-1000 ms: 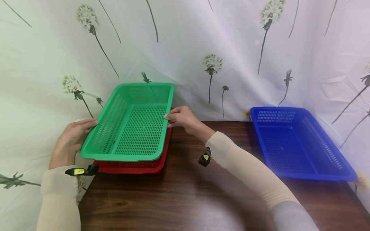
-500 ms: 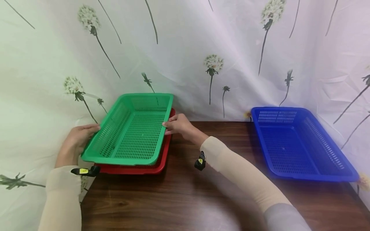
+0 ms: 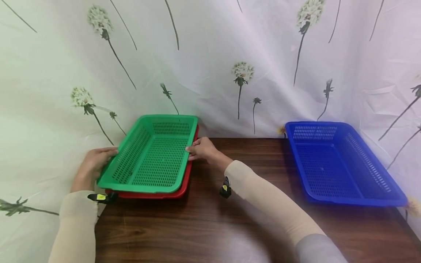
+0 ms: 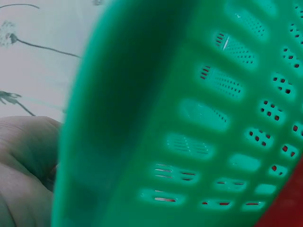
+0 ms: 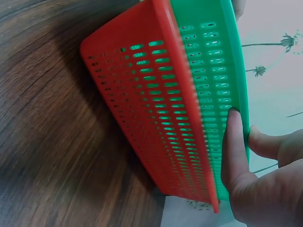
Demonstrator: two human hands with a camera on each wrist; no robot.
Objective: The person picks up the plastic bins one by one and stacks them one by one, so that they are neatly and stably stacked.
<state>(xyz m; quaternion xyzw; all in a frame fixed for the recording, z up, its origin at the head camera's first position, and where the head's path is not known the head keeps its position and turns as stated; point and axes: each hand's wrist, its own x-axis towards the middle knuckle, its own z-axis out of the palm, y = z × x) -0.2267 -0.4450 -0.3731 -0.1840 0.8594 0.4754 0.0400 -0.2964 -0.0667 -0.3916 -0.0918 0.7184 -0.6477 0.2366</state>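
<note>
A green perforated plastic basket [image 3: 161,157] sits partly nested inside a red basket [image 3: 185,179] of like shape, on the left of the table. By its left rim the left hand [image 3: 93,164] grips the green basket; in the left wrist view that basket's wall [image 4: 142,142] hides most of the fingers. On the opposite side the right hand [image 3: 205,149] pinches the rim between thumb and fingers. From the right wrist, the green wall [image 5: 213,80] stands above the red rim, its lower part inside the red basket [image 5: 147,94].
A blue basket [image 3: 332,171] stands on the right side of the dark wooden table [image 3: 210,226]. White cloth with a dandelion print [image 3: 213,54] hangs behind the table and along its left side.
Both hands have lowered the green basket, bringing it down into the red one. Less of the red basket shows beneath it. The blue basket stays put.
</note>
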